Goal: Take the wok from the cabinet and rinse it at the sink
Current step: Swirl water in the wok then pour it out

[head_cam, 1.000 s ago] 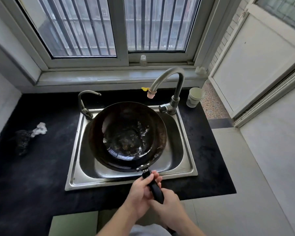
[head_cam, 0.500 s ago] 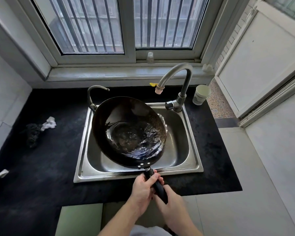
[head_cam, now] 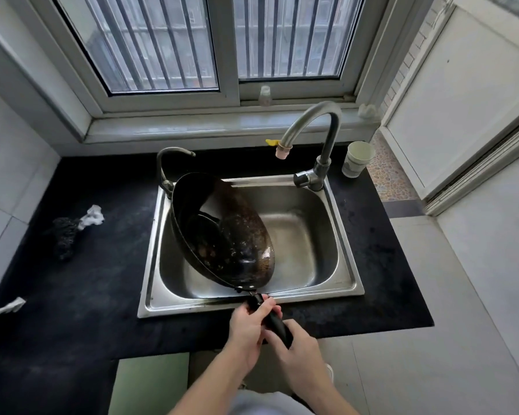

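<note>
I have both hands clamped on the handle (head_cam: 271,320), left hand (head_cam: 246,327) ahead of right hand (head_cam: 297,348); the wok (head_cam: 222,235) stands steeply tilted in the sink (head_cam: 336,235), stretching away up-left, open face rightward

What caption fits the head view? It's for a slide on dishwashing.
Both hands, left hand and right hand, grip the wok by its handle, tipped steeply over the sink.
</note>
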The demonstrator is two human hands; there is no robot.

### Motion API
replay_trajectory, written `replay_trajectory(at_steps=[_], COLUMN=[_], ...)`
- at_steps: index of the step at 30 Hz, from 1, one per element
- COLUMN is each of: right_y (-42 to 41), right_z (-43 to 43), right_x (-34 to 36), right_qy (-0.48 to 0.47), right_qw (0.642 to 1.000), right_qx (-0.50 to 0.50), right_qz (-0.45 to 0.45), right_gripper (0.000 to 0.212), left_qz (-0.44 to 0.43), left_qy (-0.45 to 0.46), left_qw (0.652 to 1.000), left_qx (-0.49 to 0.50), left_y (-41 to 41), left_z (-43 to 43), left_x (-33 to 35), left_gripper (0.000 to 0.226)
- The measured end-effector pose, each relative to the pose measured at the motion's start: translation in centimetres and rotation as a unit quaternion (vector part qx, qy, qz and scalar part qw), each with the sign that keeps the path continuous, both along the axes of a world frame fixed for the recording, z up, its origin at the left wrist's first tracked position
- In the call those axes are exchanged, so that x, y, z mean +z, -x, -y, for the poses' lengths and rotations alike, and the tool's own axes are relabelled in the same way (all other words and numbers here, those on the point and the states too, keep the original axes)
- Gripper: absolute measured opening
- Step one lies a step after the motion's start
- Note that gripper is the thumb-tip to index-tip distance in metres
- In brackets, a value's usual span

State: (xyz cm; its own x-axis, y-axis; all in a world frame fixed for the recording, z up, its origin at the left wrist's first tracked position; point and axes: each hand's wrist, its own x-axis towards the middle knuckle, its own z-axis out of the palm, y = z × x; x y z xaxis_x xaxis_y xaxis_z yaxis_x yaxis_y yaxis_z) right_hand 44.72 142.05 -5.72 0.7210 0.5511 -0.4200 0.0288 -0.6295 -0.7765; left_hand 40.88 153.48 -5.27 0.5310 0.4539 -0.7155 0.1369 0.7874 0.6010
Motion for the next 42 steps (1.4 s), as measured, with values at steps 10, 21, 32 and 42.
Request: replay_trajectory(at_steps=[10,21,32,42], right_y=[-0.1,-0.7,-0.8,-1.4], right_z=[-0.1,0.4,0.9,1.4], right_x=[-1.1,-1.5,-2.0,-1.1], right_qy=[-0.062,-0.133,-0.165,-0.173], right_qw=[0.996,0.977,0.955,0.947], right_qx=[0.032,0.046,-0.003,0.013], right_qz=[-0.055,-0.158,-0.245,-0.269], right_gripper=[0.019,0.016,0.014,0.014], left_qz=[-0.01,-0.049,-0.109,-0.136], left_qy=[-0.012,-0.064,-0.116,-0.143], left_qw=[1.0,0.997,0.987,0.98], left_qx=[0.023,0.02,0.015,0.01], left_y=[1.1,1.2,0.4,0.0], left_z=[-0.2,0.2,0.9,1.3], left_x=[0.2,0.1,-0.3,-0.3], left_gripper=[0.012,0.021,0.018,0.02])
